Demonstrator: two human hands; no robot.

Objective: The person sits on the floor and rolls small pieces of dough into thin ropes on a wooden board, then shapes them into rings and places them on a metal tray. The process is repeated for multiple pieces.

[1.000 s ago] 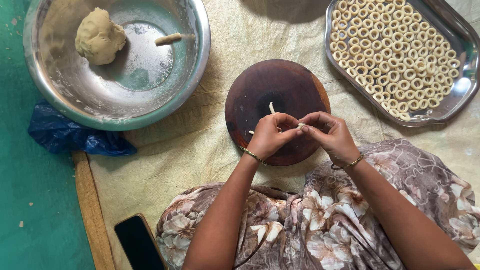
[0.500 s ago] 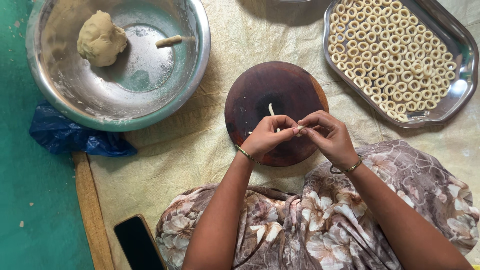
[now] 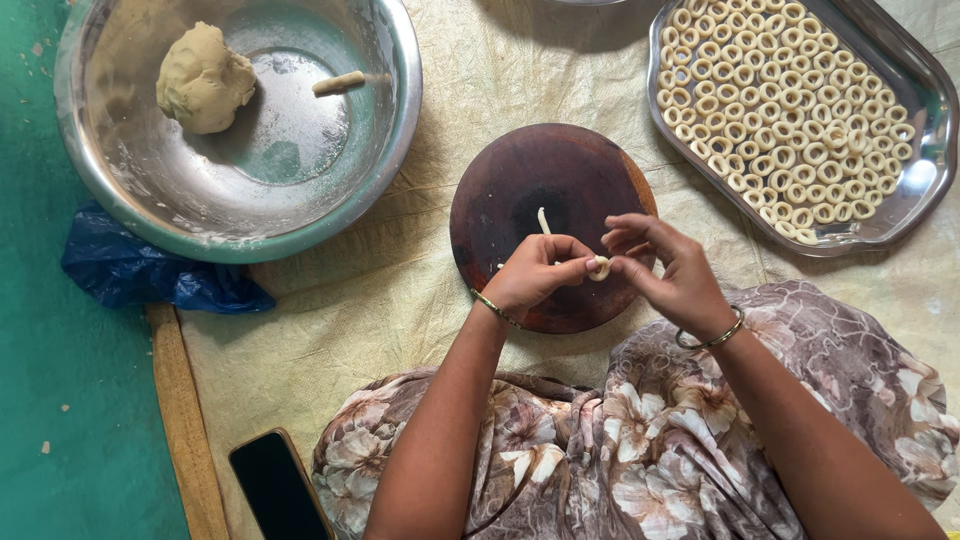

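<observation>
Dough ring [image 3: 599, 268] is pinched between the fingers of both hands (left [image 3: 535, 275], right [image 3: 668, 270]) and could be flattened if squeezed harder.

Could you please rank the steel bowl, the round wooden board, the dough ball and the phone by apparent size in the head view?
1. Steel bowl
2. Round wooden board
3. Dough ball and phone: look alike, and the phone is cut off by the frame edge, so unranked.

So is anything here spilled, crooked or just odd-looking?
Little stands out. One stray dough stick lies in the metal bowl, apart from the dough ball. A blue plastic bag sits crumpled, partly tucked under the bowl's rim. The rings on the tray lie neatly.
</observation>
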